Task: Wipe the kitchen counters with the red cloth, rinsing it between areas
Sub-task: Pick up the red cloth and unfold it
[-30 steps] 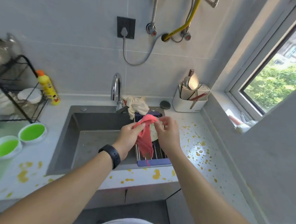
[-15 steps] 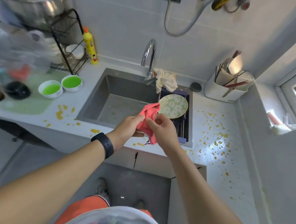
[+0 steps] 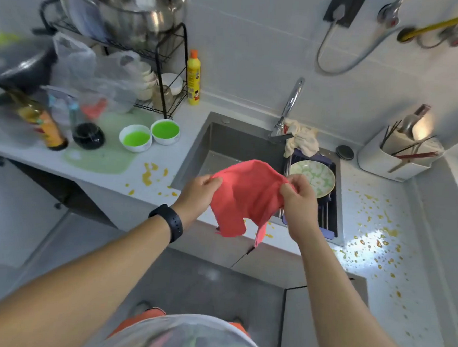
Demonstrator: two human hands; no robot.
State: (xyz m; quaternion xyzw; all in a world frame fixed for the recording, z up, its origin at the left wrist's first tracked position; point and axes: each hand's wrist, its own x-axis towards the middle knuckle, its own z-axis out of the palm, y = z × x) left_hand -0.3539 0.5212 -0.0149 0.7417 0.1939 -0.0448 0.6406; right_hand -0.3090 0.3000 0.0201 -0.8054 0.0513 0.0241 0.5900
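Spreading wider than a half-second earlier, the red cloth [image 3: 244, 198] now hangs open, not bunched, above the sink [image 3: 224, 146] front edge and bench [image 3: 395, 222]. Left hand [image 3: 199, 189] and right hand [image 3: 298, 197] each pinch an upper corner; lower edge droops unevenly.

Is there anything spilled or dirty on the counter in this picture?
Yes. A pale green puddle spreads on the counter beside two bowls of green liquid. Orange-yellow splatters dot the counter right of the sink, with more left of it.
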